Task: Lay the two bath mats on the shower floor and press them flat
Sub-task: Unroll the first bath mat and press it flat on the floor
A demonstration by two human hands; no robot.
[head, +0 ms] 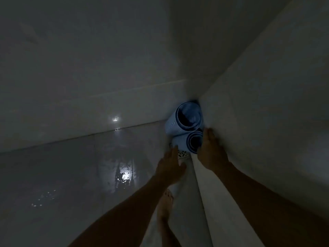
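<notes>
Where the two tiled walls meet the wet, glossy shower floor (74, 175), two light-blue rolled bath mats stand on end in the corner — the larger rolled mat (185, 118) deeper in, the smaller rolled mat (191, 140) just in front of it and touching it, both against the right-hand wall (267, 104). Both forearms reach forward and down from the lower edge of the view. The right hand (211, 152) lies with its fingers straight and close together, fingertips at the rim of the smaller roll, beside the wall; whether it actually grips the roll cannot be told in the dim light. The left hand (170, 166) hovers lower, fingers extended and loosely together, pointing toward the foot of the smaller roll — it holds nothing. Between the two hands a white perforated drain cover (183, 155) shows in the floor. A bare foot (164, 207) stands on the tiles below the left forearm.
</notes>
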